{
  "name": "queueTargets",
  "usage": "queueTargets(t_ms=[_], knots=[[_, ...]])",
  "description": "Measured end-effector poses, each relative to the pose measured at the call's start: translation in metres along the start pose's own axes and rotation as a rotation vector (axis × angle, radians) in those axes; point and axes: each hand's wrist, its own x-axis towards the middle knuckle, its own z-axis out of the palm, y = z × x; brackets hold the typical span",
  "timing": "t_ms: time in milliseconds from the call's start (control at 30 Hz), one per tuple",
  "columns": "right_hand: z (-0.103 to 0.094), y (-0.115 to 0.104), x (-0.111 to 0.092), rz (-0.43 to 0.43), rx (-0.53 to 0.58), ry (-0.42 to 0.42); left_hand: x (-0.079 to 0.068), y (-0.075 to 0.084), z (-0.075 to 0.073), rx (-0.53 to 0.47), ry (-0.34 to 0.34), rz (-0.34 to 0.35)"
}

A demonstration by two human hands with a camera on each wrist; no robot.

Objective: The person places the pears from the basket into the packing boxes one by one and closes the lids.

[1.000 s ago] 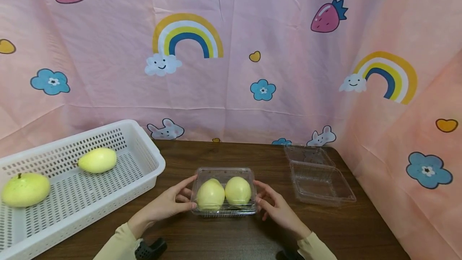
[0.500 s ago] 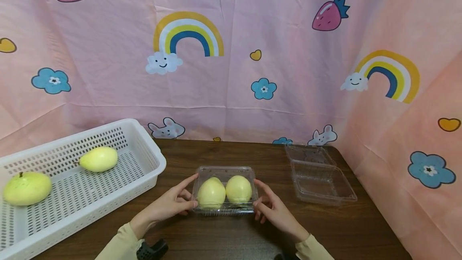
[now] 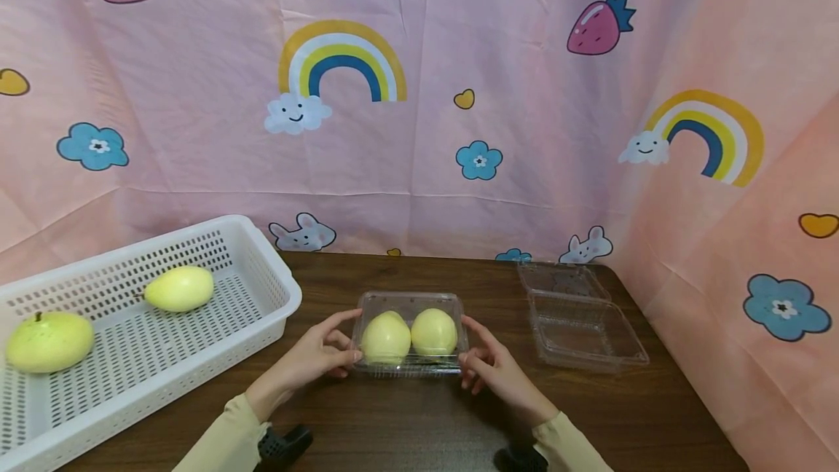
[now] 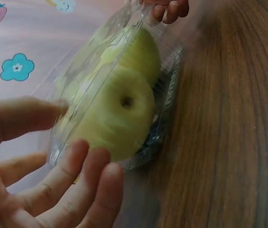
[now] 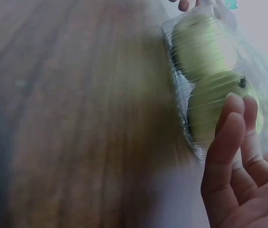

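A closed clear plastic clamshell box [image 3: 411,300] sits before me on the dark wooden table, two pale yellow-green pears [image 3: 385,339] side by side inside it. My left hand [image 3: 313,357] grips its left end, index finger at the far corner and thumb [image 3: 354,357] at the near one. At the opposite end my right hand [image 3: 499,370] holds it the same way, with the other fingers loosely bent beneath. One pear's dimpled end [image 4: 126,101] shows through the plastic in the left wrist view; in the right wrist view a pear's stem [image 5: 242,82] shows.
A white perforated basket [image 3: 280,288] stands at the left with a pear [image 3: 179,288] and another pear [image 3: 49,341] in it. Toward the back right lies a second clear clamshell box [image 3: 583,330], its lid raised. A patterned cloth [image 3: 419,166] hangs behind the table.
Both hands have shifted the clamshell box with its pears slightly away from me across the table. The basket and the second box have stayed in place.
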Motion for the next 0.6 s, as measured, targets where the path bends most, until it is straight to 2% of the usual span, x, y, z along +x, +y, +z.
queueTargets(t_ms=[233,600], knots=[[-0.004,-0.002,0.007,0.054,0.031,0.011,0.006,0.002,0.004,-0.011,0.069,-0.018],[-0.013,-0.009,0.015,0.074,0.001,-0.057,0.009,0.002,0.005,-0.03,0.081,-0.049]])
